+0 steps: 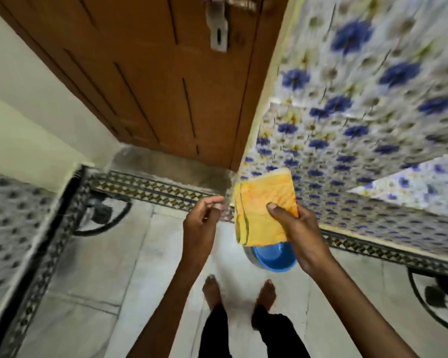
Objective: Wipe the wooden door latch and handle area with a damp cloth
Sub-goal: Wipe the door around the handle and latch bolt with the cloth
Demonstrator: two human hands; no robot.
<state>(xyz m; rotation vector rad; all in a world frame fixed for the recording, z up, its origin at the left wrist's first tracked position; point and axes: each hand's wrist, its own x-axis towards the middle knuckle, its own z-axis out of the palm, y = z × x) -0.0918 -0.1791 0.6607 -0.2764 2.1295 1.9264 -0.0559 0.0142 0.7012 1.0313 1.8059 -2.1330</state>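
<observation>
A brown wooden door [150,81] fills the upper middle, with a metal handle plate and keyhole [218,27] near the top edge. My right hand [299,233] grips a folded yellow-orange cloth [263,205] by its lower right corner, thumb on the front. The cloth hangs well below the handle, over the floor. My left hand [201,223] is just left of the cloth with fingers loosely curled and nothing in it, not touching the cloth.
A blue bowl [272,259] stands on the pale tiled floor [130,254] below the cloth, in front of my bare feet [239,293]. A blue-flowered curtain [360,104] hangs on the right. A patterned surface with a black frame [16,223] is at left.
</observation>
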